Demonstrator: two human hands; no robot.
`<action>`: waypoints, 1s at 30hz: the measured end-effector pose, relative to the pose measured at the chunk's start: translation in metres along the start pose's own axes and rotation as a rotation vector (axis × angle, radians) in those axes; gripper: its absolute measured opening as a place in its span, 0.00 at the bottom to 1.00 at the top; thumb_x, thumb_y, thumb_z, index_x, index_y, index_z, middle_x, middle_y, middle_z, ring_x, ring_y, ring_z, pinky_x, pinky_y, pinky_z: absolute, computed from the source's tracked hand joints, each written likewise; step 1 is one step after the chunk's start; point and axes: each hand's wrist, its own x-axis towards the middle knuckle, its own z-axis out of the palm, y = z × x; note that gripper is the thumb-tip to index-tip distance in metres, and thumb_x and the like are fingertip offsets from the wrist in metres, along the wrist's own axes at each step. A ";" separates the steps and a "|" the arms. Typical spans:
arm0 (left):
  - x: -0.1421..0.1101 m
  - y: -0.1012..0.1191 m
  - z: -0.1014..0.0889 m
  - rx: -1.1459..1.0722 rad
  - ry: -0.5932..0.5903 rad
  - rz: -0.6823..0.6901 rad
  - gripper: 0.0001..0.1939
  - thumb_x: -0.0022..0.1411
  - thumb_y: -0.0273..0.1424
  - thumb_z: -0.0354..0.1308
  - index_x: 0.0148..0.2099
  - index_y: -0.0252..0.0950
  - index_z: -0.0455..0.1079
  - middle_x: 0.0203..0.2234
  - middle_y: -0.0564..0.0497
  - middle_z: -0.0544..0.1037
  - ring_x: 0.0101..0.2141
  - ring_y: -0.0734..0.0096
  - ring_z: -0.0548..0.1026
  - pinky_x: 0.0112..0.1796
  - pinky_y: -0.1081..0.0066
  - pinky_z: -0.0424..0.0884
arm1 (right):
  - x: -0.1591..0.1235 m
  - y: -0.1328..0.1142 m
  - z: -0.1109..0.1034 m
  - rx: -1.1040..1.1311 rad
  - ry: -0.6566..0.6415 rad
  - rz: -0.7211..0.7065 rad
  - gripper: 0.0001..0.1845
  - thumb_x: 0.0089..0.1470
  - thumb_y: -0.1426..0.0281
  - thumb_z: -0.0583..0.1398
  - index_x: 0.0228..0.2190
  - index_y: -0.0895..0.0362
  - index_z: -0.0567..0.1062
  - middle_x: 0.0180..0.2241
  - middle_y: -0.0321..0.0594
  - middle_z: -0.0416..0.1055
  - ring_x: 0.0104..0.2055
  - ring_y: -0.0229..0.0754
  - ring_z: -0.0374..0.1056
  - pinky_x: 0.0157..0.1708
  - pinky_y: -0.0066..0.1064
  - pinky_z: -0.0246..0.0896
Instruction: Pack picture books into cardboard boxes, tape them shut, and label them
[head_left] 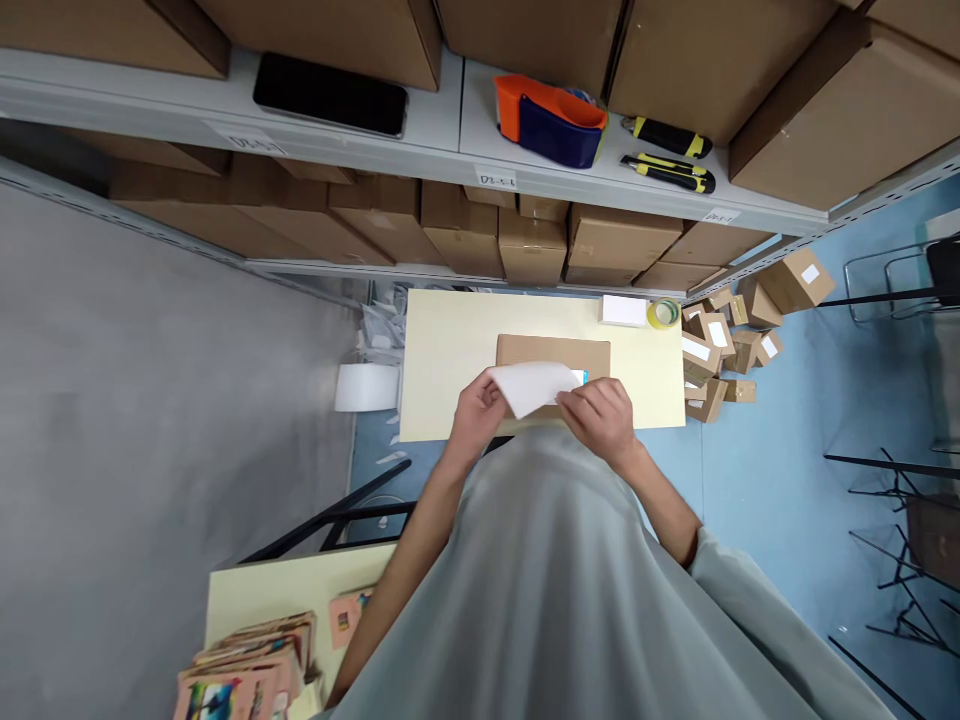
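My left hand (478,408) pinches the left end of a white paper sheet (532,384), its fingers closed on the edge. At the sheet's lower right corner, the fingers of my right hand (602,412) are also closed on it. The paper is bent, with one corner pointing down towards me. Beneath it a brown cardboard box (553,349) lies on the cream table (450,340), partly covered by the paper and my hands. A small white and blue patch (581,377) shows between the paper and my right hand; what it is I cannot make out.
A white box (622,311) and a tape roll (663,314) sit at the table's back right. Above runs a shelf (435,120) with a phone (330,95), an orange-blue tape dispenser (551,120) and cutters (667,155). Parcels (720,345) are heaped right; booklets (247,670) lie lower left.
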 end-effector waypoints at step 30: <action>-0.003 0.006 0.003 0.033 -0.066 -0.116 0.33 0.50 0.64 0.73 0.34 0.39 0.75 0.30 0.49 0.80 0.32 0.65 0.77 0.37 0.65 0.78 | 0.007 0.016 0.013 0.944 -0.141 1.103 0.22 0.46 0.49 0.75 0.29 0.53 0.79 0.30 0.36 0.76 0.34 0.42 0.69 0.42 0.38 0.68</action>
